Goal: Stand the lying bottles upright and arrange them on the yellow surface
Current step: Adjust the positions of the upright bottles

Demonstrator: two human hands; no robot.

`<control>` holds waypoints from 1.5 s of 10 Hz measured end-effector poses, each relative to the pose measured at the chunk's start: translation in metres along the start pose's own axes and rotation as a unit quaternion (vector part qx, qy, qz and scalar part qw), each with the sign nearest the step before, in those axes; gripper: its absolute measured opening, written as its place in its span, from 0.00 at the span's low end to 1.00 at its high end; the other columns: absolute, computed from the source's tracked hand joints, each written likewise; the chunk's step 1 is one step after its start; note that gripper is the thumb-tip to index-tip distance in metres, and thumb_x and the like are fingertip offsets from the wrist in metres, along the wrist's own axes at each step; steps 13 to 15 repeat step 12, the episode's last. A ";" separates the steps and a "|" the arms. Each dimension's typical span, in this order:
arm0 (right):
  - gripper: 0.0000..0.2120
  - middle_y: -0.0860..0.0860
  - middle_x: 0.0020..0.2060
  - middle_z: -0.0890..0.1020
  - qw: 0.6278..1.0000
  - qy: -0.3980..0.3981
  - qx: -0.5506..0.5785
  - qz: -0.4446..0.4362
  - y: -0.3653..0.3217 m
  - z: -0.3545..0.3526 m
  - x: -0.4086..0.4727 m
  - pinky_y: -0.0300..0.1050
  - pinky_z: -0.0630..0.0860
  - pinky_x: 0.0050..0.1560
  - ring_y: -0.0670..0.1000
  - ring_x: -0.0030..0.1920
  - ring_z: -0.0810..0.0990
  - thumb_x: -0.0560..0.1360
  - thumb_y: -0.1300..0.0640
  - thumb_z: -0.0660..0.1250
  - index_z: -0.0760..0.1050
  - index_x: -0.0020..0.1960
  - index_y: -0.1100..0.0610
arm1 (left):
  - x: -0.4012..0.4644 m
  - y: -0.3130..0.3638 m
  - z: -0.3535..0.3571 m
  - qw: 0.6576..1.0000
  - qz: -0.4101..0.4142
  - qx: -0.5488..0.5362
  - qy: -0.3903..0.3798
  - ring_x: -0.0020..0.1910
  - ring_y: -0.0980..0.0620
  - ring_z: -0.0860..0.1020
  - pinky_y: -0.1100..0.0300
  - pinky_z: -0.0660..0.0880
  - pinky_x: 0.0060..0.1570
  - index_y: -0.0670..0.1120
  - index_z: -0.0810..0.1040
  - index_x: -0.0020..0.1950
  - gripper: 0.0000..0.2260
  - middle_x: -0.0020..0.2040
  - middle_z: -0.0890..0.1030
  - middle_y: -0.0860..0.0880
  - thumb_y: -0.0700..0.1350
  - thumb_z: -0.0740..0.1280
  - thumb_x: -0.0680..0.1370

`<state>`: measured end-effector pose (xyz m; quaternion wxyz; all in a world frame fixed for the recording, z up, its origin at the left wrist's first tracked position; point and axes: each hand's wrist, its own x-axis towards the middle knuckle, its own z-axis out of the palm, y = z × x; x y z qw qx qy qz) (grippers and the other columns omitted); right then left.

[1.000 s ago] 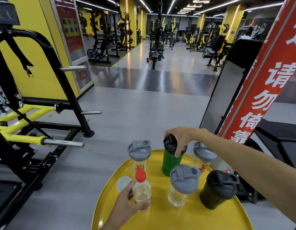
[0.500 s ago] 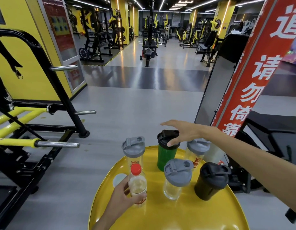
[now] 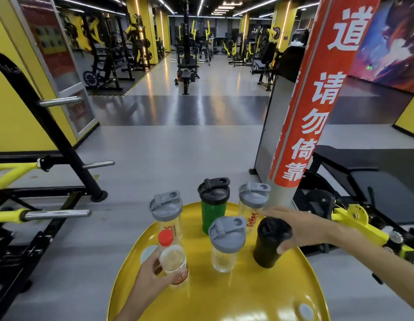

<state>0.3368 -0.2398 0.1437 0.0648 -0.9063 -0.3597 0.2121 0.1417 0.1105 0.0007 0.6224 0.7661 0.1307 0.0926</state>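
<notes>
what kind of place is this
A gym, almost certainly. Weight machines stand in rows down the hall, a black and yellow rack with chrome plate pegs is at the left, and a padded bench is at the right. Shaker bottles stand on a yellow table.

Six bottles stand upright on the yellow surface [image 3: 224, 295]: green bottle [image 3: 213, 213] and two grey-lidded shakers [image 3: 166, 213] [image 3: 253, 205] along the far edge; red-capped bottle [image 3: 172, 260], third shaker [image 3: 225, 243], black bottle [image 3: 269, 242] nearer.

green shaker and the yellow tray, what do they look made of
Green shaker: likely translucent plastic, glossy body with light streaks, under a matte black plastic flip lid. Yellow tray: looks like painted or enamelled metal, glossy, mirroring ceiling lights, with a thin raised rim; could be plastic.
</notes>
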 end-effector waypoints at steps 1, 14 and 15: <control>0.54 0.43 0.77 0.59 0.998 -0.015 -0.056 0.032 0.007 0.016 0.007 0.54 0.67 0.71 0.52 0.75 0.63 0.63 0.40 0.78 0.48 0.79 0.41 | 0.000 -0.001 0.002 1.000 -0.001 -0.003 -0.005 0.52 0.57 0.83 0.68 0.80 0.48 0.56 0.79 0.59 0.37 0.52 0.85 0.58 0.63 0.82 0.52; 0.43 0.45 0.76 0.63 0.998 -0.050 0.037 -0.004 0.009 -0.035 0.011 0.56 0.61 0.75 0.51 0.76 0.61 0.68 0.44 0.77 0.59 0.77 0.42 | 0.010 -0.044 -0.095 0.996 -0.068 0.055 -0.033 0.65 0.52 0.77 0.47 0.74 0.64 0.63 0.82 0.58 0.27 0.59 0.83 0.58 0.48 0.82 0.60; 0.43 0.45 0.76 0.63 0.998 -0.050 0.037 -0.004 0.009 -0.035 0.011 0.56 0.61 0.75 0.51 0.76 0.61 0.68 0.44 0.77 0.59 0.77 0.42 | 0.010 -0.044 -0.095 0.996 -0.068 0.055 -0.033 0.65 0.52 0.77 0.47 0.74 0.64 0.63 0.82 0.58 0.27 0.59 0.83 0.58 0.48 0.82 0.60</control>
